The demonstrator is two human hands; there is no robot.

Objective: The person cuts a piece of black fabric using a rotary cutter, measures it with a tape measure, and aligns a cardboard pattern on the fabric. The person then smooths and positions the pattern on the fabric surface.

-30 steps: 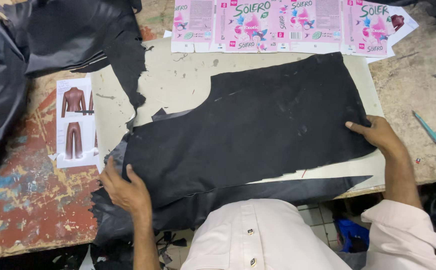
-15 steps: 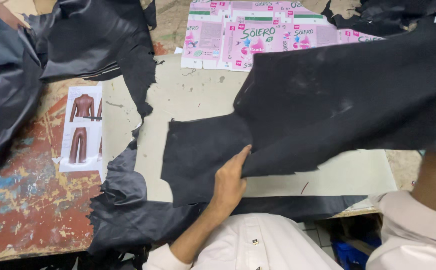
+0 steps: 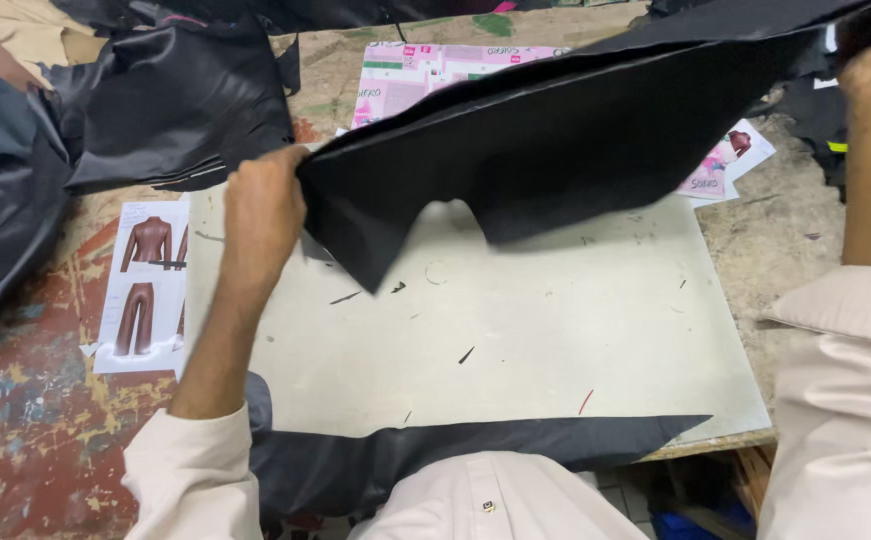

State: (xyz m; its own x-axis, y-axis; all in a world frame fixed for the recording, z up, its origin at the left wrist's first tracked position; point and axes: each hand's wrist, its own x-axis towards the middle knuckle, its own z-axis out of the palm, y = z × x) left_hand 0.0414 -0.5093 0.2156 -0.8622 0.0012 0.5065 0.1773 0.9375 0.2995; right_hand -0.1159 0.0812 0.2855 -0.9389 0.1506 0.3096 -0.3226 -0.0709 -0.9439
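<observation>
My left hand (image 3: 261,205) grips the left edge of a large black cut leather piece (image 3: 556,140) and holds it up off the pale grey cutting board (image 3: 516,330). My right hand (image 3: 870,70) grips the same piece at its upper right corner, near the frame's edge. The piece hangs in the air, tilted, with a curved notch along its lower edge. A second black strip (image 3: 476,450) lies along the board's near edge, partly under my shirt.
A pile of black leather (image 3: 146,100) covers the upper left of the paint-stained table (image 3: 26,450). A printed sheet showing a brown jacket and trousers (image 3: 141,285) lies left of the board. Pink printed sheets (image 3: 406,85) lie behind it.
The black piece lay flat on the board a second ago. Both hands have lifted it clear, the left one moving up and left, the right one rising to the top right.
</observation>
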